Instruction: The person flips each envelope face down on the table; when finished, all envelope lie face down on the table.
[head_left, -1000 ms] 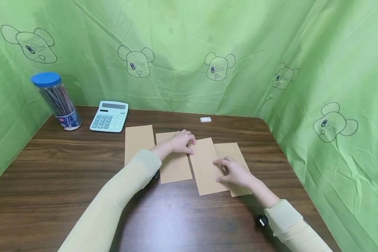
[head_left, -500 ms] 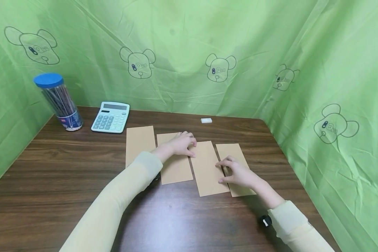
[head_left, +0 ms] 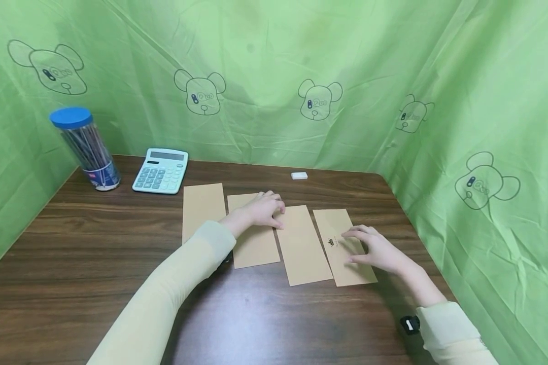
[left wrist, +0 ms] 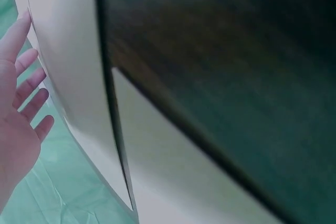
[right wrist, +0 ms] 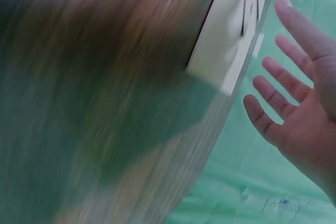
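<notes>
Several flat brown kraft-paper rectangles, like envelopes, lie side by side on the table. My left hand (head_left: 261,209) is over the second paper from the left (head_left: 255,249), its fingertips by the top of the third paper (head_left: 305,253). Its fingers are loosely bent, with nothing held; whether they touch paper cannot be told. Above the rightmost paper (head_left: 347,271), which bears a small dark crown-like print, is my right hand (head_left: 378,249). The right wrist view shows that hand's fingers (right wrist: 273,95) spread and holding nothing. My left forearm partly covers the leftmost paper (head_left: 203,207).
A light-blue calculator (head_left: 161,171) lies at the back left, beside a clear blue-lidded tub (head_left: 91,154) of thin dark sticks. Near the back edge sits a small white block (head_left: 299,176). Green curtain (head_left: 255,76) hangs behind and along the sides of the wooden table (head_left: 96,238).
The rightmost paper has shifted right, out from its overlap with the third. My right hand has moved right, off the third paper, exposing the print. My left hand has stayed nearly still.
</notes>
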Demonstrator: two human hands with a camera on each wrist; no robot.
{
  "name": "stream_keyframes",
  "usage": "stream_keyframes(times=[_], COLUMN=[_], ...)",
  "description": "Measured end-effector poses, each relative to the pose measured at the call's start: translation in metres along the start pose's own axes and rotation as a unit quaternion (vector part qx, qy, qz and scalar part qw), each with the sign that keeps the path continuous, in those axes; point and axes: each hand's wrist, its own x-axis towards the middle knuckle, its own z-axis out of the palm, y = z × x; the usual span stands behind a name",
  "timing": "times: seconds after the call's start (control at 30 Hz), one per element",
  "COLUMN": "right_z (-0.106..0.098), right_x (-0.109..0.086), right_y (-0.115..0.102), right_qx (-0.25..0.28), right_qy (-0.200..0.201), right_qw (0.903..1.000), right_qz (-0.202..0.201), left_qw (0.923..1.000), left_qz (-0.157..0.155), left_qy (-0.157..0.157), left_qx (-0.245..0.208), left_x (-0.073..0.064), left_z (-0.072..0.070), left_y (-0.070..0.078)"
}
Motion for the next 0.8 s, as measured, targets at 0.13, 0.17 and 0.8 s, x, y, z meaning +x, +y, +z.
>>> stream_keyframes(times=[0.13, 0.17, 0.8], right_z=[-0.003, -0.004, -0.002], right_x=[-0.008, -0.010, -0.021], right_y=[0.015, 0.018, 0.045], right_qx=[-0.007, -0.005, 0.011], right_qy=[0.001, -0.001, -0.068], right_qw=[0.9999, 0.9999, 0.9974], right_qz=[-0.010, -0.010, -0.019], left_qw=[1.0000, 0.9999, 0.9987], left_qz=[0.003, 0.002, -0.006], left_qy=[0.007, 0.009, 0.007], left_qx=[-0.004, -0.006, -0.049], left_x=[0.000, 0.000, 0.022], left_z=[-0.001, -0.002, -0.008], left_y=[0.000, 0.000, 0.019])
